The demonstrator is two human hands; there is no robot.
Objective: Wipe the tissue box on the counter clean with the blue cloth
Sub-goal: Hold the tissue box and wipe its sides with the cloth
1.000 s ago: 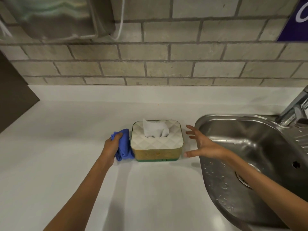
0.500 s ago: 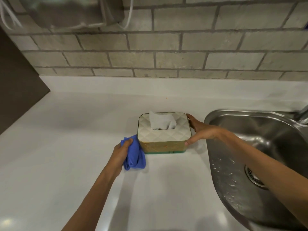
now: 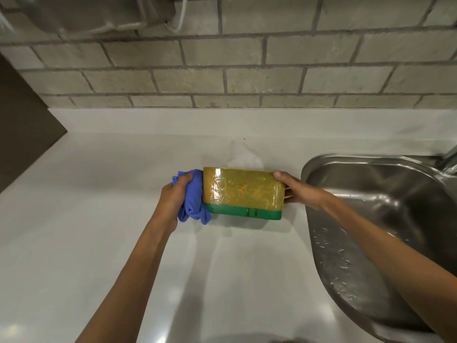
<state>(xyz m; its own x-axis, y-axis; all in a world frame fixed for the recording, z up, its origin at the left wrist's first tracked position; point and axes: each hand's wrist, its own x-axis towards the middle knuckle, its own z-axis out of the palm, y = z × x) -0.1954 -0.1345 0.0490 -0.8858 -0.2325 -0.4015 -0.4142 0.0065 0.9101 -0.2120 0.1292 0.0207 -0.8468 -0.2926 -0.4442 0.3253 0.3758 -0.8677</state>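
Note:
The tissue box (image 3: 243, 191) is tipped back so its stained yellow-brown side faces me, with a green band along its bottom edge. A white tissue (image 3: 243, 155) sticks out behind its top. My right hand (image 3: 299, 190) grips the box's right end, thumb on the upper corner. My left hand (image 3: 174, 194) holds the bunched blue cloth (image 3: 194, 196) pressed against the box's left end. The box's white lid is hidden from view.
A steel sink (image 3: 385, 219) with water drops lies right of the box, its tap (image 3: 448, 158) at the far right edge. White counter (image 3: 99, 206) stretches left and toward me. A brick wall (image 3: 235, 70) stands behind, with a dark panel (image 3: 22, 115) at the left.
My right hand has tipped the box back off the counter, turning its dirty side toward me. My left hand moved the cloth up against the box's left end.

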